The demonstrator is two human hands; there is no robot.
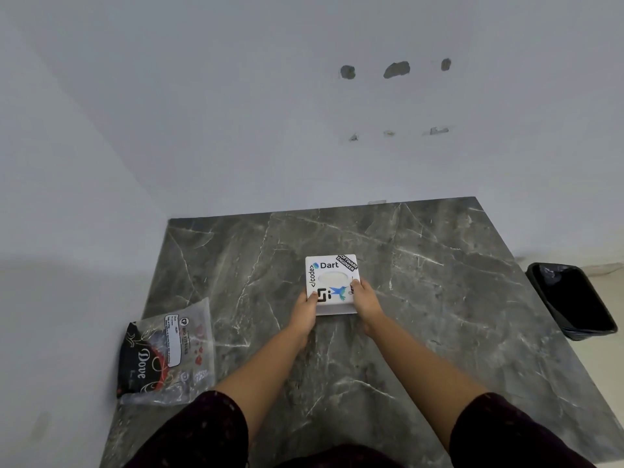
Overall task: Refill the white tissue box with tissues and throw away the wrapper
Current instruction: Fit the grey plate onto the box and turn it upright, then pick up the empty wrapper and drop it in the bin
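At the bottom of the frame we see our two dark sleeves, with bare forearms reaching up toward the middle of the dark marble table (pixel 422 298). At lower left, near the wall, lies the wrapper (pixel 169 349), a clear plastic pack with black and red print; it looks flat and slack, though we cannot tell for certain whether any tissues are left inside. At the centre of the frame our left hand (pixel 305 310) and right hand (pixel 363 298) clasp the near corners of the white tissue box (pixel 332 282), thumbs pressed on its stickered top and the other fingers curled around its sides. Something pale shows through the oval opening on top, so we judge the box is filled and we are closing or seating its lid. The next move, as we read it, calls for letting go, reaching to the lower left for the wrapper and carrying it across. At the right edge, beyond the table, stands the black bin (pixel 574 298), lined with a dark bag; its inside looks dark and we can make out nothing in it.
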